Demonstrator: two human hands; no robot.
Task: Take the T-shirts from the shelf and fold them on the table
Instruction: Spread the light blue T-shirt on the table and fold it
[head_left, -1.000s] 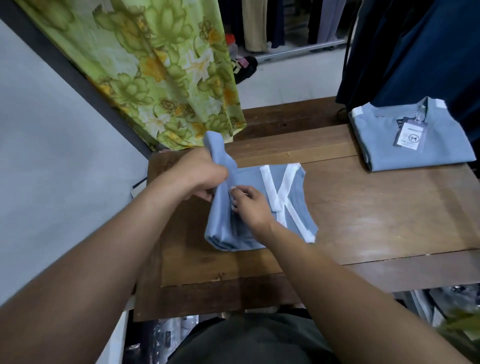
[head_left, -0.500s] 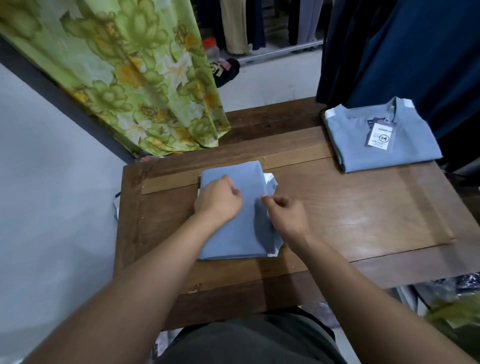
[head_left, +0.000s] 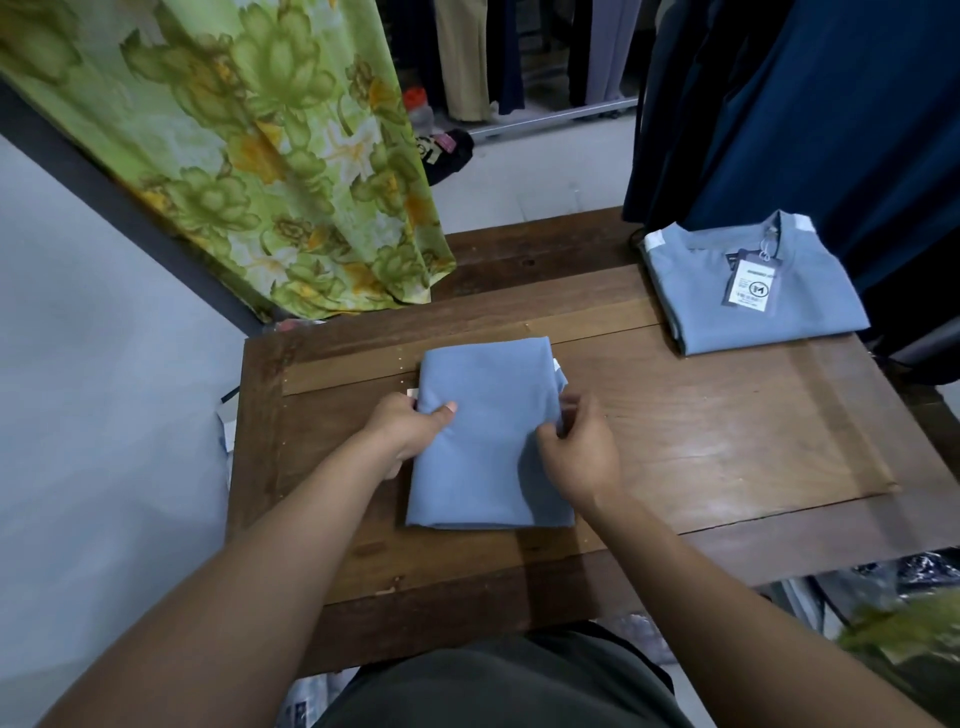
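The wooden table (head_left: 727, 441) carries everything: a finished T-shirt (head_left: 753, 291) at its far right corner, the folded blue T-shirt (head_left: 488, 441) at its near left. The left hand (head_left: 410, 431) pinches one edge, the right hand (head_left: 576, 452) the other — squaring up, probably; next, lift it onto the pile.

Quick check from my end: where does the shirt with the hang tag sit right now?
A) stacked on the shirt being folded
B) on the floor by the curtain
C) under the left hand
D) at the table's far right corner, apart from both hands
D: the tagged shirt lies folded at the far right corner of the table, while the left hand and right hand grip the other shirt nearer the middle.
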